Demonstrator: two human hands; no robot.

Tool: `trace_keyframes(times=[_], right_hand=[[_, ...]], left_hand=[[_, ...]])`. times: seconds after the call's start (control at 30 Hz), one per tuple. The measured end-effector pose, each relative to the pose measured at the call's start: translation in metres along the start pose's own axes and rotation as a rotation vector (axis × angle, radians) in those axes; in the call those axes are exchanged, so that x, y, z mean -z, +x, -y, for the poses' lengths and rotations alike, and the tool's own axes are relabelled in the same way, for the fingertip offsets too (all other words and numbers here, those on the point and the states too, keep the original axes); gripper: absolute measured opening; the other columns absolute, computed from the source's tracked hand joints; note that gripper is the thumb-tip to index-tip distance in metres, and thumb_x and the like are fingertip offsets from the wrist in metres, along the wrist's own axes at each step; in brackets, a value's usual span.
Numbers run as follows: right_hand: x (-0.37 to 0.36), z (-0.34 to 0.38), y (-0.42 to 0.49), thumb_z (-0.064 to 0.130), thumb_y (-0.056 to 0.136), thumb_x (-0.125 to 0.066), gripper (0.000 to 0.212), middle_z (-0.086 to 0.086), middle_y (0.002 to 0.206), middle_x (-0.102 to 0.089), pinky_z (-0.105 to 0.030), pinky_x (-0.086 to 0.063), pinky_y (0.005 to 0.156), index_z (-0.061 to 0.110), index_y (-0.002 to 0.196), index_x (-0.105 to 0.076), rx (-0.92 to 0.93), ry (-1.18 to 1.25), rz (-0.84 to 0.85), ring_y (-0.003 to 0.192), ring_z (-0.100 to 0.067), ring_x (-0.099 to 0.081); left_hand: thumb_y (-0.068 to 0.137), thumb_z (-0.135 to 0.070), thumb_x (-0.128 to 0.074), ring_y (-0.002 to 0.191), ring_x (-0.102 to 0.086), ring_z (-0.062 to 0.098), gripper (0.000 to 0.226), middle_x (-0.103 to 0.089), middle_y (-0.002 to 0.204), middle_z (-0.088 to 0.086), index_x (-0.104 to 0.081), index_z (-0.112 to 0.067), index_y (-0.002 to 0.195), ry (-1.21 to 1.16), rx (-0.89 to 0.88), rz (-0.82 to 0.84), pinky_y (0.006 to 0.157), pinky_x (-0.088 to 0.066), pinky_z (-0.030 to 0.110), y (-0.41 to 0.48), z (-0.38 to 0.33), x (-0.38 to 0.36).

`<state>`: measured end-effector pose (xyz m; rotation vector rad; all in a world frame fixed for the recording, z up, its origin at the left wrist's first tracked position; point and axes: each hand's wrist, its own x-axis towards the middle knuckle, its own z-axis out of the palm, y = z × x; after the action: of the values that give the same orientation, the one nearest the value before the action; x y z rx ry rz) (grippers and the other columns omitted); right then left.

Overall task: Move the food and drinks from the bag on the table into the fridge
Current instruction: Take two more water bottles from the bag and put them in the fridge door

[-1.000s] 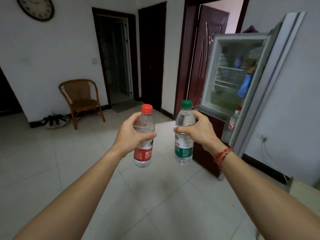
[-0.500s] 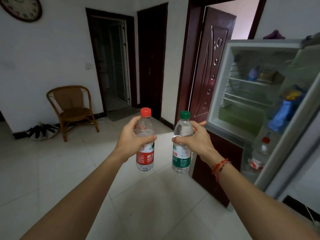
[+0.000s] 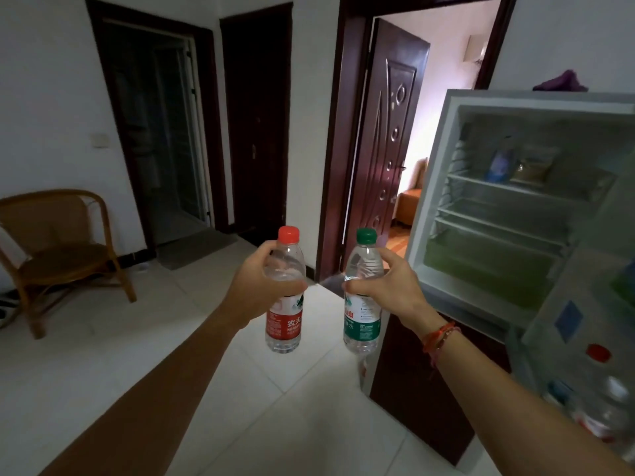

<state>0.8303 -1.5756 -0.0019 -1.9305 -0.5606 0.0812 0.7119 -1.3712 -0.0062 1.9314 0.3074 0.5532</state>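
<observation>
Grasping red-cap bottle (image 3: 283,324) in left grip (image 3: 255,291), green-cap bottle (image 3: 362,328) right grip (image 3: 391,291), fridge (image 3: 432,187) holds pkgs (image 3: 531,166)

- The red-capped water bottle (image 3: 283,324) is clear, with a red label bearing white characters.
- The green-capped water bottle (image 3: 362,329) is clear, its label white above and green below.
- The wrist bracelet (image 3: 438,336) is orange-red cord.
- The fridge (image 3: 532,97) is white inside, with a pale green crisper drawer (image 3: 488,266) and a dark maroon lower door (image 3: 429,389).
- The room door (image 3: 385,139) is reddish-brown, carved with circles.
- The wicker chair (image 3: 58,255) is brown.
- The floor tiles (image 3: 309,424) are white.
</observation>
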Motion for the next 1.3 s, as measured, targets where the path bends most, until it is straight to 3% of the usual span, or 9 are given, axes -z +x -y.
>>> trace_keyframes(times=[0.1,0.2,0.27,0.4,0.5,0.73,0.93,1.13,1.3], right_hand=[[-0.006,-0.005,0.046,0.015,0.064,-0.091,0.059,0.005,0.096,-0.074,-0.039,-0.062,0.079,0.026,0.116,-0.064,-0.016,-0.015,-0.034,0.085,-0.015,-0.072],[-0.009,-0.015,0.088,0.013,0.064,-0.091,0.056,0.007,0.09,-0.073,-0.024,-0.054,0.064,0.025,0.113,-0.065,-0.036,-0.002,-0.073,0.08,-0.01,-0.07],[-0.009,-0.025,0.117,0.013,0.063,-0.091,0.055,0.007,0.089,-0.073,-0.021,-0.052,0.062,0.025,0.111,-0.065,-0.054,0.005,-0.085,0.079,-0.011,-0.071],[-0.01,-0.056,0.185,0.015,0.061,-0.091,0.057,0.005,0.092,-0.075,-0.037,-0.061,0.075,0.027,0.111,-0.065,-0.087,0.001,-0.119,0.085,-0.018,-0.073],[-0.01,-0.073,0.235,0.016,0.061,-0.092,0.061,0.002,0.099,-0.074,-0.047,-0.06,0.085,0.027,0.115,-0.064,-0.096,0.012,-0.131,0.091,-0.021,-0.073],[0.015,-0.114,0.364,0.014,0.064,-0.091,0.056,0.004,0.096,-0.075,-0.044,-0.06,0.086,0.025,0.113,-0.066,-0.13,0.024,-0.197,0.088,-0.019,-0.073],[0.058,-0.146,0.428,0.014,0.06,-0.092,0.05,0.004,0.086,-0.077,-0.045,-0.062,0.08,0.033,0.097,-0.066,-0.21,-0.002,-0.276,0.077,-0.016,-0.075],[0.111,-0.178,0.447,0.012,0.062,-0.093,0.056,0.004,0.092,-0.076,-0.037,-0.061,0.078,0.027,0.107,-0.064,-0.301,-0.025,-0.408,0.081,-0.013,-0.075],[0.153,-0.201,0.44,0.012,0.064,-0.091,0.055,0.002,0.1,-0.073,-0.043,-0.059,0.086,0.027,0.109,-0.063,-0.371,-0.059,-0.541,0.091,-0.016,-0.072]], left_hand=[[0.077,-0.014,-0.081,0.094,-0.061,0.012,0.061,-0.062,0.114,-0.002,-0.05,-0.019,0.13,-0.016,-0.033,0.042,0.088,-0.052,0.034,0.053,0.006,-0.006],[0.079,-0.014,-0.079,0.088,-0.06,0.008,0.058,-0.06,0.109,-0.004,-0.05,-0.018,0.129,-0.009,-0.067,0.053,0.08,-0.05,0.025,0.102,0.016,-0.015],[0.08,-0.015,-0.079,0.086,-0.058,0.004,0.056,-0.059,0.106,-0.007,-0.05,-0.019,0.128,0.01,-0.085,0.07,0.079,-0.05,0.023,0.134,0.027,-0.024],[0.082,-0.017,-0.077,0.09,-0.06,0.008,0.055,-0.061,0.111,-0.004,-0.049,-0.019,0.128,0.024,-0.095,0.101,0.086,-0.048,0.028,0.203,0.048,-0.046],[0.079,-0.019,-0.08,0.094,-0.062,0.012,0.059,-0.062,0.112,-0.005,-0.05,-0.021,0.129,0.008,-0.074,0.124,0.08,-0.049,0.022,0.253,0.06,-0.061],[0.076,-0.019,-0.083,0.087,-0.059,0.001,0.056,-0.059,0.103,-0.017,-0.048,-0.033,0.118,0.031,-0.113,0.191,0.067,-0.043,0.011,0.397,0.071,-0.123],[0.076,-0.011,-0.081,0.079,-0.064,-0.007,0.047,-0.061,0.095,-0.02,-0.052,-0.033,0.106,-0.034,-0.164,0.333,0.058,-0.046,0.005,0.486,0.068,-0.187],[0.059,-0.027,-0.091,0.098,-0.068,0.017,0.067,-0.068,0.108,-0.002,-0.057,-0.036,0.116,-0.14,-0.155,0.526,0.08,-0.058,0.035,0.543,0.065,-0.265],[0.066,-0.021,-0.09,0.097,-0.066,0.014,0.066,-0.066,0.107,-0.004,-0.055,-0.038,0.12,-0.2,-0.19,0.715,0.076,-0.059,0.037,0.569,0.054,-0.336]])
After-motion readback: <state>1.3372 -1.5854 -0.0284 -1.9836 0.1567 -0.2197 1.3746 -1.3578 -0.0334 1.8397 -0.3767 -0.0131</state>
